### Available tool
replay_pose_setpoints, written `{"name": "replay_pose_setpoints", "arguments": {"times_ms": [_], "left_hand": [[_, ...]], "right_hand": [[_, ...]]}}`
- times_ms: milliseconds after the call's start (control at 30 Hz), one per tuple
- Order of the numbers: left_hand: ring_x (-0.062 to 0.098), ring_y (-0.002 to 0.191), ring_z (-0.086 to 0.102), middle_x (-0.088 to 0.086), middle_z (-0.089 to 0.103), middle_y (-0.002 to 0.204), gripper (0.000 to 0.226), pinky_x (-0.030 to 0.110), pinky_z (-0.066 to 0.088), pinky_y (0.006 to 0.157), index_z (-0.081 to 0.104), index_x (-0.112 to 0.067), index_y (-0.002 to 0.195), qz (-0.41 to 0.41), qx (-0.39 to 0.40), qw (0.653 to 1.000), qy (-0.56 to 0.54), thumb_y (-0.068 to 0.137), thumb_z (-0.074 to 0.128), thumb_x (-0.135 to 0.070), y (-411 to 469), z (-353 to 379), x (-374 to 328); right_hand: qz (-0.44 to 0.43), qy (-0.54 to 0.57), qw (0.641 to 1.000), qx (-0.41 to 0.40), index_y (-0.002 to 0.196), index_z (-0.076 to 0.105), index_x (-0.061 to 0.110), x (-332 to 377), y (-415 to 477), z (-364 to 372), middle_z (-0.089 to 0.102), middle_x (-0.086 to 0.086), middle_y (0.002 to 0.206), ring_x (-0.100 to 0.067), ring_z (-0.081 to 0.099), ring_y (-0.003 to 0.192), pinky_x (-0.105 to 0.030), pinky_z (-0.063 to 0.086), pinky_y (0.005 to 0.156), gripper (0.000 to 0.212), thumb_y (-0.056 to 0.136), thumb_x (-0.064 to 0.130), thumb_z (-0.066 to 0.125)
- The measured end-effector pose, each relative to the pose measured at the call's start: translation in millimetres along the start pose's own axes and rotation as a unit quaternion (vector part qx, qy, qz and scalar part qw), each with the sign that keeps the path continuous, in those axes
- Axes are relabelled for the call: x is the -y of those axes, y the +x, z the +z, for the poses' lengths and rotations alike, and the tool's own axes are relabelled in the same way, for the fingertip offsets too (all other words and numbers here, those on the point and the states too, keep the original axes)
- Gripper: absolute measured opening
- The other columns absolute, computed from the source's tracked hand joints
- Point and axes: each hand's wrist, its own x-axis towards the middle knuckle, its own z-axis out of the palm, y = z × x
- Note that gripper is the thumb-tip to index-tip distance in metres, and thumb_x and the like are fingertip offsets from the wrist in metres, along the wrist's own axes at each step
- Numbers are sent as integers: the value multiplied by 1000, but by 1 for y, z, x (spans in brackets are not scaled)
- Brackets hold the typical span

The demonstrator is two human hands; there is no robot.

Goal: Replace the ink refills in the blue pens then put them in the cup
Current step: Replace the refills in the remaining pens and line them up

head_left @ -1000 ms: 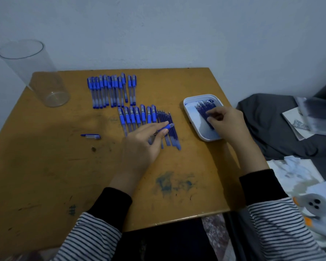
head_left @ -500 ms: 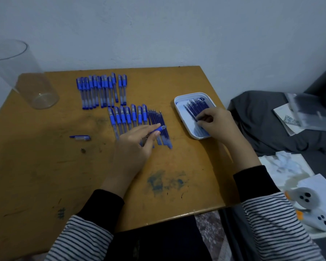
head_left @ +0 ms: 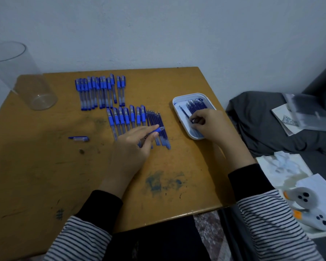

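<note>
Two rows of capped blue pens lie on the wooden table (head_left: pixel 45 176): a far row (head_left: pixel 100 92) and a nearer row (head_left: pixel 126 118). Beside the nearer row lies a bunch of dark blue refills (head_left: pixel 158 127). My left hand (head_left: pixel 134 147) rests over these and holds a blue pen barrel (head_left: pixel 155 131) between thumb and fingers. My right hand (head_left: pixel 208 123) reaches into the white tray (head_left: pixel 179 99) and pinches one refill (head_left: pixel 184 113) from the pile of refills (head_left: pixel 196 106) there. A clear plastic cup (head_left: pixel 24 78) stands at the far left.
A loose pen cap (head_left: pixel 79 138) and a small metal tip (head_left: pixel 81 151) lie left of my left hand. Blue ink stains (head_left: pixel 158 182) mark the table near its front edge. Grey fabric (head_left: pixel 262 125), papers (head_left: pixel 290 117) and a white device (head_left: pixel 305 208) lie right of the table.
My right hand has shifted slightly within the tray and drawn one refill apart from the pile. My left hand has stayed on the pen barrel. The view has drifted a little.
</note>
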Motion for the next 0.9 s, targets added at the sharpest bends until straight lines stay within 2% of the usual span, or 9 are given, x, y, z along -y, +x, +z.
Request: {"name": "replay_pose_setpoints", "arguments": {"times_ms": [100,267,333,400,467,567,633,833,900], "left_hand": [[10,98,71,-1,76,107,25,35,60,83,74,-14,118,-3,0,1000,-4,94,71,-19,0,1,1],[10,100,71,-1,75,109,26,32,59,86,73,-14,119,-5,8,1000,6,94,71,-19,0,-1,-3],[10,100,70,-1,75,108,26,33,59,86,73,-14,119,-4,8,1000,8,95,70,-21,-1,-2,-2],[9,101,70,-2,75,108,27,34,59,86,74,-15,119,-14,4,1000,-1,95,67,-26,-1,-2,-1],[9,102,70,-2,75,109,30,34,59,87,73,-16,119,-25,5,1000,-8,96,64,-31,-1,-2,-1],[9,103,70,-3,75,110,33,34,59,87,73,-16,121,-28,8,1000,-11,97,61,-36,-1,-4,-1],[9,103,70,-3,75,110,32,31,58,89,72,-16,121,-32,8,999,-10,97,63,-34,-1,-5,-3],[5,102,68,-5,75,108,30,21,54,92,72,-16,122,-46,3,999,-21,97,64,-29,-1,-9,-9],[5,101,67,-5,74,107,31,20,54,91,72,-16,123,-42,1,999,-20,97,62,-31,-1,-9,-10]], "right_hand": [[1,2,1000,6,99,73,17,2,0,-1,64,5,88,-9,58,85,-20,45,74,10,91,13,67],[14,13,1000,1,99,74,19,3,0,-1,67,5,91,-12,62,91,-27,52,80,16,91,10,63],[29,54,998,-20,101,75,20,3,-2,0,71,5,96,-10,63,92,-24,52,82,21,92,7,61],[53,149,987,-39,104,76,19,3,-4,0,71,7,96,0,63,88,-14,49,78,22,93,6,62],[62,253,964,-46,109,75,17,5,-8,0,70,10,94,8,61,81,-9,47,74,23,94,5,62],[67,379,922,-47,116,72,16,13,-13,5,73,5,101,1,65,92,-15,52,80,28,96,2,59],[71,444,892,-43,118,70,13,22,-18,11,73,2,101,-1,66,92,-13,52,77,29,96,-1,57],[60,623,773,-104,99,71,12,54,-27,40,70,0,84,-9,63,81,-21,52,75,20,91,-4,62],[67,648,748,-127,97,70,11,60,-29,49,68,-1,85,-11,63,81,-22,52,74,18,91,-4,62]]}}
